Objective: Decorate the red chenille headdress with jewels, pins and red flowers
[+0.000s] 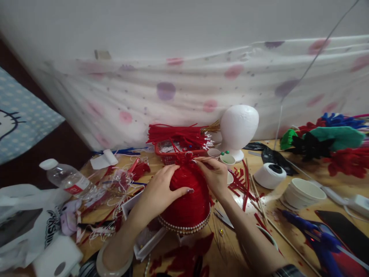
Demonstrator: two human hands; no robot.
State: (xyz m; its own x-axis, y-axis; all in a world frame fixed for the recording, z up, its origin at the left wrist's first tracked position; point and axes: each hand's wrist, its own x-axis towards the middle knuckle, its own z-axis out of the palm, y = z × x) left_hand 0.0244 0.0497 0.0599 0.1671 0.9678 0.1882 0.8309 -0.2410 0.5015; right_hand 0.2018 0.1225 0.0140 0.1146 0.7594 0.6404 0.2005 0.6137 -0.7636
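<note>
A red, thread-wrapped, dome-shaped headpiece (188, 196) stands upright in front of me, with rows of pearl beads (186, 227) around its lower edge. On its crown sits a red looped ornament (186, 157) with a small clear or shiny piece on top. My left hand (163, 188) grips the dome's left side, its thumb across the front and its fingertips behind near the top. At the ornament's right, the fingers of my right hand (215, 171) are pinched together; what lies between them is too small to make out.
Behind the headpiece are a red basket (167, 157) with red stems (175, 134) and a white foam head (239, 125). Rightward lie a thread cone (270, 176), cups (305, 192), a blue glue gun (317, 234) and a phone (343, 231). A plastic bottle (67, 179) leans at left.
</note>
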